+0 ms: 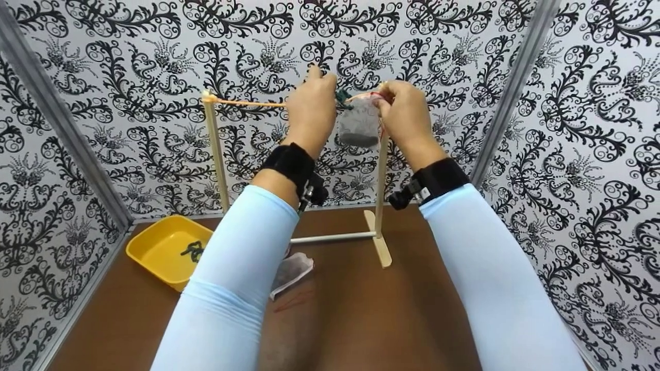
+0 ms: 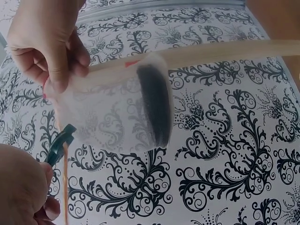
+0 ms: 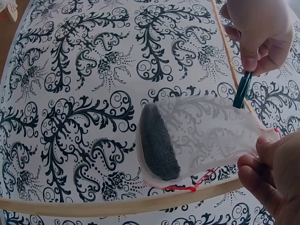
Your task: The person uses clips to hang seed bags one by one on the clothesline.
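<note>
My left hand pinches a dark green clothespin between thumb and fingers. Its tip meets the orange cord and the upper edge of a sheer white mesh pouch; whether it grips both I cannot tell. At the cord's right end, my right hand holds the pouch by its gathered, red-trimmed end between thumb and fingertips. Something dark grey fills the pouch's bottom, visible through the mesh in both wrist views. A red drawstring hangs along the pouch's side.
A wooden stand with a left post, a right post and a white crossbar carries the cord. On the brown table lie a yellow basin containing dark green clothespins and another sheer pouch. Patterned walls enclose the space.
</note>
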{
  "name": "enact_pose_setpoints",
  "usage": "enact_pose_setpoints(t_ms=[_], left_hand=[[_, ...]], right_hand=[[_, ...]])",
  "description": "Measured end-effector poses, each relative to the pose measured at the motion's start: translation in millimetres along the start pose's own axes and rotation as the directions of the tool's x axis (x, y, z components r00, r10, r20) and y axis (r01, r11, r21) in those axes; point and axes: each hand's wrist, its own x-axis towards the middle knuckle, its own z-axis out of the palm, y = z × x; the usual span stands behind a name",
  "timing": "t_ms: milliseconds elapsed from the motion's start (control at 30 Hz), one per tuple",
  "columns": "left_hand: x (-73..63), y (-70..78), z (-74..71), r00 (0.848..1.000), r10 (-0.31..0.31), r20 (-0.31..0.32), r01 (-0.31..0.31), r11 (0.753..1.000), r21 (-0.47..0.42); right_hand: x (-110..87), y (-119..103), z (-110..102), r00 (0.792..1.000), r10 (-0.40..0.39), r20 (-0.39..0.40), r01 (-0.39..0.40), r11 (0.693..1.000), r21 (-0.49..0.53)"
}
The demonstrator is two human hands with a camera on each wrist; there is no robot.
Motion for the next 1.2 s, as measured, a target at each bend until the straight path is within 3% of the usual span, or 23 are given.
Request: enact_pose_setpoints(t_ms=[167, 333, 500, 633, 767, 900, 1100, 1200], left_hand=[[-4.5, 1.4, 3.8, 1.0, 0.029, -0.005, -0.028, 0.999, 0.02], [-9.1, 1.7, 5.7, 0.996, 0.045, 0.081, -0.046, 0.999, 0.01], [-18.3, -6.0, 4.8, 0.987, 0.074, 0.145, -0.065, 0.996, -0.065], [-35.5, -21.8, -0.2, 0.988, 0.082, 0.127, -0.063, 0.987, -0.149], [-65.3, -50.1, -3.7, 0.991, 0.07, 0.118, -0.043, 0.976, -0.214], [-95.6, -85.0, -3.1, 0.988, 0.014, 0.151, 0.024, 0.969, -0.244], [-137.6, -144.5, 1.3, 0.973, -0.108, 0.203, 0.162, 0.95, -0.268], [-158.5, -175.1, 3.7, 0.956, -0.176, 0.236, 0.24, 0.929, -0.281]], right_hand=[[-1.2, -3, 1, 1.0, -0.003, 0.003, 0.003, 0.999, 0.037], [-2.6, -2, 1, 0.999, -0.015, 0.029, 0.013, 0.998, 0.067], [-6.7, 5, 5, 0.999, -0.025, 0.039, 0.023, 0.999, 0.049], [-10.3, 13, 10, 0.999, -0.019, 0.049, 0.019, 1.0, 0.011], [-13.3, 21, 17, 0.998, -0.017, 0.067, 0.018, 1.0, -0.006], [-17.3, 30, 23, 0.998, -0.028, 0.055, 0.027, 0.999, 0.02], [-33.9, 49, 28, 0.999, 0.002, 0.053, -0.008, 0.993, 0.12], [-46.8, 66, 31, 1.0, 0.02, 0.023, -0.023, 0.988, 0.156]])
